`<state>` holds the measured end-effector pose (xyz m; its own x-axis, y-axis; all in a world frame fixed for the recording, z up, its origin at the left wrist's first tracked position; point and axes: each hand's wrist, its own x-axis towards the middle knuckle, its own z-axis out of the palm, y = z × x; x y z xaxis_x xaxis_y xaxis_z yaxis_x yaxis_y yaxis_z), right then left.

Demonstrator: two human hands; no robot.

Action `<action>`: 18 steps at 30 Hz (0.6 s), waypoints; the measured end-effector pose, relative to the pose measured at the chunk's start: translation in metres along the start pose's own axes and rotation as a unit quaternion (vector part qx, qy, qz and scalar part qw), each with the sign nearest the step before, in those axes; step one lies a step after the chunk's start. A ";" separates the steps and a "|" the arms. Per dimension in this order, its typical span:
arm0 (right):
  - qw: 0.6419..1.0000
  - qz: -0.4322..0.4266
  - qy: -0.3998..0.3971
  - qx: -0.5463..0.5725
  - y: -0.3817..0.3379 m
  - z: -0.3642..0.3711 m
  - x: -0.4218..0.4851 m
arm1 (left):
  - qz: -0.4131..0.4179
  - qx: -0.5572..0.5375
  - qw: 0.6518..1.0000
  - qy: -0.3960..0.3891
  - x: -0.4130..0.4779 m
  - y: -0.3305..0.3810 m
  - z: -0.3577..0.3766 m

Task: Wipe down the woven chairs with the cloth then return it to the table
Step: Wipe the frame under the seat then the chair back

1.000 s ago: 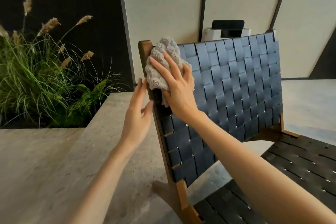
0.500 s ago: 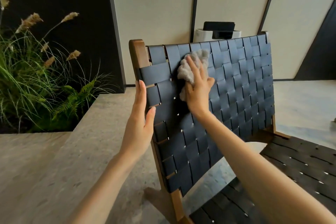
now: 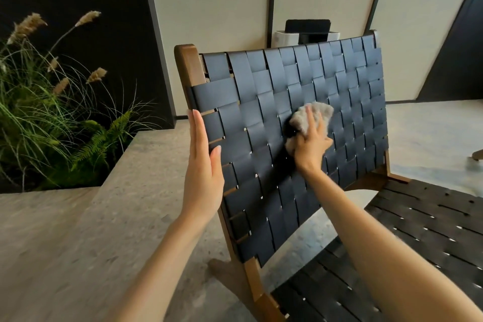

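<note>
A chair with a wooden frame (image 3: pixel 189 65) has a backrest (image 3: pixel 274 191) woven from dark straps, standing tilted in the middle of the view. A bunched grey cloth (image 3: pixel 322 112) lies against the middle of that backrest. My right hand (image 3: pixel 312 146) grips the cloth and presses it onto the straps. With straight fingers, my left hand (image 3: pixel 202 165) lies flat along the backrest's left edge. The woven seat (image 3: pixel 423 243) stretches out at the lower right.
Tall grasses and ferns (image 3: pixel 52 117) fill a sunken planter at the left, edged by a stone ledge (image 3: pixel 78 230). A white unit with a black top (image 3: pixel 307 31) stands behind the chair by the pale wall panels. A wooden leg tip (image 3: pixel 478 155) shows at the right edge.
My right hand has slid the cloth from the backrest's top left corner down and right to its middle. My left hand stays on the left edge.
</note>
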<state>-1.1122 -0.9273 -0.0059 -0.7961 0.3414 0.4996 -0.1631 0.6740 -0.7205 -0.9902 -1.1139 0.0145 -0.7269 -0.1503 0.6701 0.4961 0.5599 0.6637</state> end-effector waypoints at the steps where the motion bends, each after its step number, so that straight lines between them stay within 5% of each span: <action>1: 0.997 -0.075 0.001 0.008 -0.008 0.004 -0.020 | 0.001 -0.002 1.000 0.001 0.001 0.000 0.000; 5: 0.954 -0.284 -0.075 0.058 -0.014 0.018 -0.119 | 0.005 0.004 1.000 0.004 0.000 -0.002 -0.001; 9: 0.939 -0.330 -0.091 0.027 0.024 0.007 -0.114 | 0.005 0.004 1.000 0.013 -0.007 0.000 0.002; 12: 0.971 -0.233 -0.062 0.000 0.052 0.001 -0.076 | 0.005 0.010 1.000 0.009 -0.014 -0.001 0.006; 16: 0.998 0.043 -0.049 -0.001 0.073 -0.004 -0.031 | 0.020 0.037 0.999 0.003 -0.031 -0.004 0.010; 18: 0.997 0.045 -0.058 0.002 0.067 -0.003 -0.034 | 0.014 0.037 0.999 -0.004 -0.037 -0.005 0.011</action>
<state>-1.0947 -0.8920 -0.0693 -0.8700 0.3216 0.3738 -0.0899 0.6418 -0.7616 -0.9711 -1.1022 -0.0166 -0.7169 -0.1268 0.6855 0.4809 0.6219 0.6180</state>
